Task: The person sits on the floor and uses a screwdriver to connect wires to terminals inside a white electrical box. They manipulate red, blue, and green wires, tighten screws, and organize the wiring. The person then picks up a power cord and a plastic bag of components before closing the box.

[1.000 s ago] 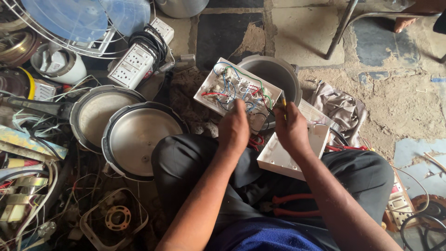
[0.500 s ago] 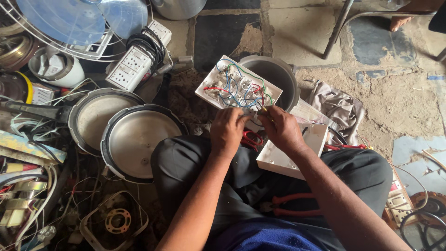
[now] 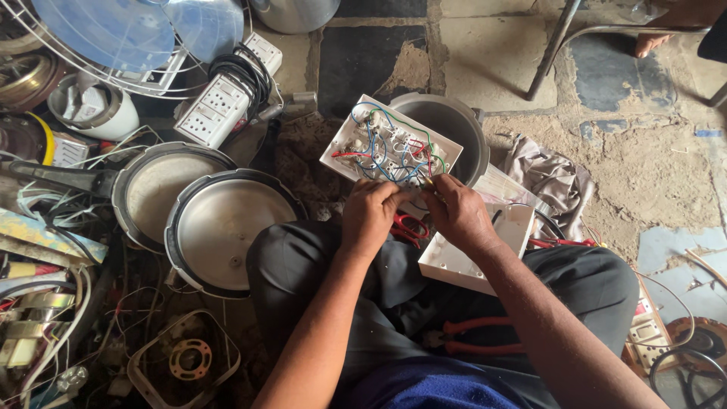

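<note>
**Hands close in on the wired switch plate**

Since a second ago both hands have drawn together at the plate's near edge. Left hand [image 3: 372, 212] grips the white switch plate [image 3: 390, 148]; right hand [image 3: 457, 216] pinches a wire. Pliers [image 3: 477, 337] at 6 o'clock, open box [image 3: 473, 257] at 4, pots [image 3: 227, 227] at 9.

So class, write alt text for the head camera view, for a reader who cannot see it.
Both hands, left hand and right hand, work on the wired back of a white switch board. The person sits on the floor among pot lids, a fan and red pliers.
</note>
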